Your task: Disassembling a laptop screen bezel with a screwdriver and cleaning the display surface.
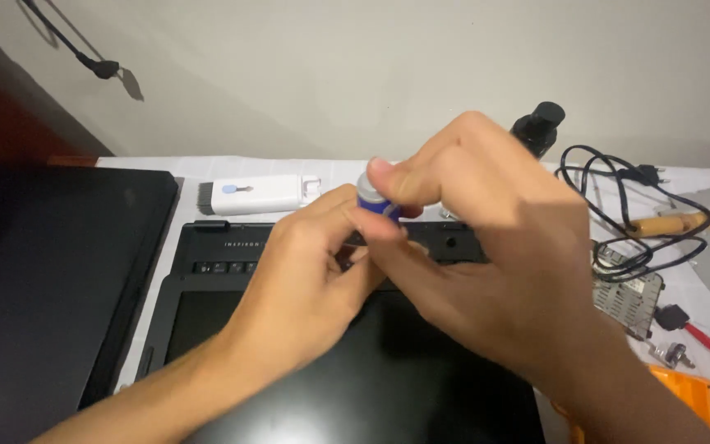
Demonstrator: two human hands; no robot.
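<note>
White-clothed table (306, 168), both hands (421, 247) around small blue-and-silver tube (375, 197) above black laptop (232, 271).

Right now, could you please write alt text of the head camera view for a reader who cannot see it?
Two bare hands meet over an open black laptop: the left hand and right hand together grip a small blue and silver tube. Behind lie a white cleaning tool, a black bottle and a tangled black cable.
</note>
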